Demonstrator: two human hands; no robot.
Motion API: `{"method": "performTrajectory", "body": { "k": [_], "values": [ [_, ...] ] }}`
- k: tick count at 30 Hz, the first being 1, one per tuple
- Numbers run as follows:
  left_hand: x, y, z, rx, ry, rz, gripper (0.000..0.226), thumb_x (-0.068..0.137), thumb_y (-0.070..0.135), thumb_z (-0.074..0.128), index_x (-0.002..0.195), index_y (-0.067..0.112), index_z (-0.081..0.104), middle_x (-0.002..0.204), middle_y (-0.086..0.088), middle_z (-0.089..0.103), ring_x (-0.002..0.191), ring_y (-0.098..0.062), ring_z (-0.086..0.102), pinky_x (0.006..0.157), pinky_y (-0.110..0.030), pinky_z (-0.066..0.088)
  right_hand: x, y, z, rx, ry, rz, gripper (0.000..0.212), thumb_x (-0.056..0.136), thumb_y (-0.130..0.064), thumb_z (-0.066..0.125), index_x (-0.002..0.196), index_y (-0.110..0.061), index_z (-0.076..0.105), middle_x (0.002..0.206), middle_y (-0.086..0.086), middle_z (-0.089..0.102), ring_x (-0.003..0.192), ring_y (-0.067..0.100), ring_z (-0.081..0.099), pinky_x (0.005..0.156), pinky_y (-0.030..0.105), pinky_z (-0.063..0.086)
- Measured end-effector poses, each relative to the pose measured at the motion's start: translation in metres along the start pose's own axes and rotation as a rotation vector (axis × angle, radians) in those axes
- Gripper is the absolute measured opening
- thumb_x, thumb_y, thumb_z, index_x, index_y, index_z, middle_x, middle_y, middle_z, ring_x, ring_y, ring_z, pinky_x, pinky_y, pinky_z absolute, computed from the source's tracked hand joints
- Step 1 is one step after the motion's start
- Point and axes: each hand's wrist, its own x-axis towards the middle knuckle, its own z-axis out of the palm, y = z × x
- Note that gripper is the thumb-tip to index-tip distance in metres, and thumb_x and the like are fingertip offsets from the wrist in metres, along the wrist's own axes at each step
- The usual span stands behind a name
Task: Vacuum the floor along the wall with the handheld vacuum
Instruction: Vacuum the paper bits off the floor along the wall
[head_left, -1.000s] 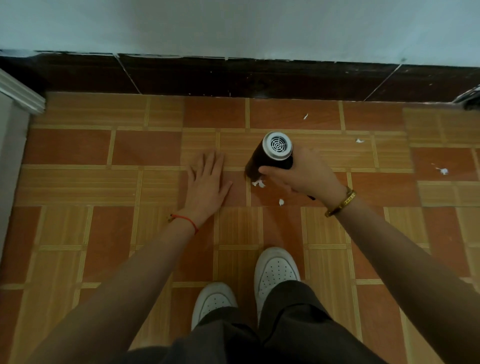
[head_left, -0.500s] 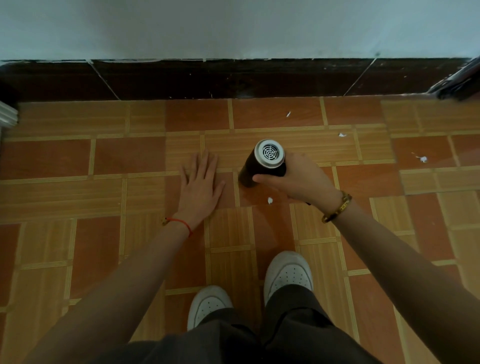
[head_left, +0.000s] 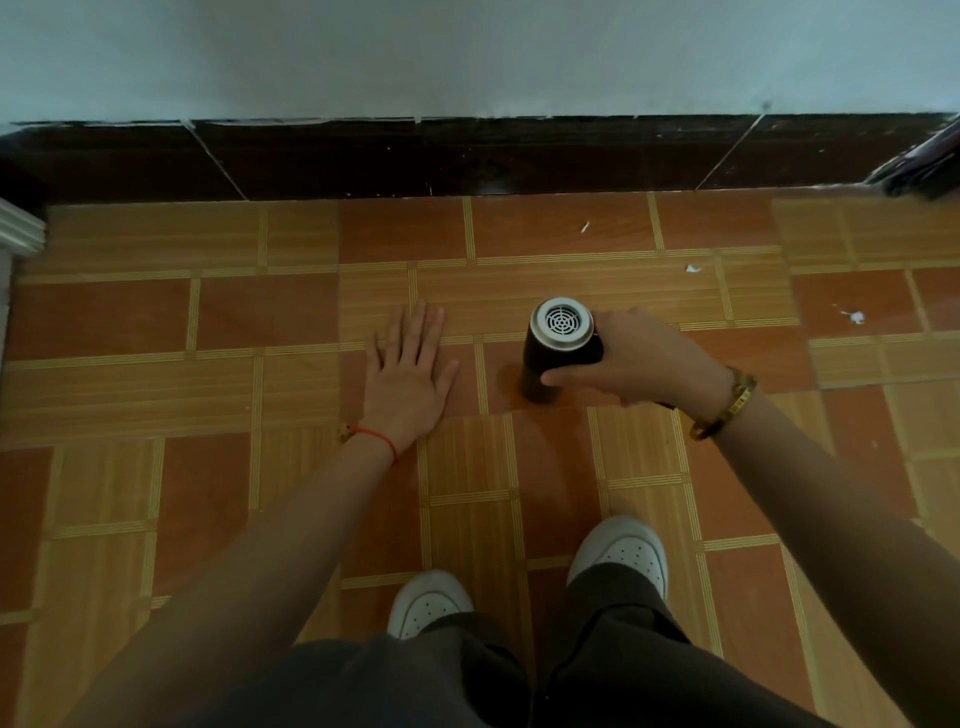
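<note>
Lettering is nowhere legible on the black cylindrical handheld vacuum (head_left: 561, 358) with its round silver grille cap, which stands nozzle-down on the floor at centre frame. My right hand (head_left: 644, 364) wraps around its body; my left hand (head_left: 410, 374) lies flat and open on the orange-and-tan patterned tile floor (head_left: 156, 364) just left of it. White paper scraps (head_left: 693, 268) dot the upper right, near the dark brown skirting (head_left: 467, 161) beneath the pale wall (head_left: 467, 52).

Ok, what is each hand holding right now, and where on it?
The right hand grips the handheld vacuum around its dark body, below the grilled end. The left hand holds nothing, lying flat on the floor.
</note>
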Motion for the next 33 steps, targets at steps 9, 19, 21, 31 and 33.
{"method": "performTrajectory", "body": {
  "k": [9,19,21,31,33],
  "values": [
    [-0.004,0.008,0.007,0.011,0.112,-0.019,0.066,0.101,0.054,0.018,0.158,0.025,0.0,0.166,0.0,-0.003,0.153,-0.026,-0.007,0.119,-0.062,0.003,0.012,0.005,0.002,0.024,0.084,-0.012,0.051,0.08,-0.058,0.066,0.114,-0.022,0.057,0.074,-0.015,0.056,0.058,-0.004,0.046,0.055,0.019,0.039],
    [0.019,0.032,-0.002,0.008,0.129,0.009,0.068,0.102,0.051,0.026,0.158,0.02,0.004,0.167,-0.003,0.0,0.153,-0.027,-0.006,0.12,-0.061,0.003,0.033,0.016,0.021,0.275,0.423,0.076,0.065,0.074,-0.066,0.066,0.122,-0.022,0.059,0.101,-0.004,0.071,0.093,0.015,0.066,0.072,0.036,0.058],
    [0.027,0.042,-0.006,0.011,0.123,0.034,0.069,0.101,0.051,0.026,0.158,0.02,0.003,0.167,-0.003,0.001,0.153,-0.027,-0.005,0.12,-0.061,0.003,0.035,0.02,0.019,0.302,0.415,0.067,0.064,0.075,-0.064,0.067,0.121,-0.021,0.06,0.098,-0.006,0.07,0.091,0.013,0.066,0.07,0.031,0.056],
    [0.063,0.065,-0.017,0.173,0.063,0.138,0.072,0.099,0.055,0.017,0.158,0.019,-0.002,0.166,-0.003,-0.005,0.153,-0.026,-0.008,0.119,-0.062,-0.003,0.047,0.057,0.002,0.315,0.473,0.072,0.057,0.077,-0.058,0.069,0.117,-0.017,0.061,0.093,-0.005,0.068,0.082,0.008,0.062,0.061,0.017,0.047],
    [0.065,0.063,-0.016,0.164,0.021,0.115,0.072,0.098,0.058,0.012,0.157,0.021,-0.004,0.166,-0.002,-0.006,0.153,-0.026,-0.006,0.118,-0.063,0.001,0.052,0.065,0.0,0.327,0.539,0.105,0.065,0.076,-0.064,0.066,0.12,-0.018,0.06,0.101,-0.003,0.071,0.089,0.012,0.066,0.069,0.029,0.056]
  ]
}}
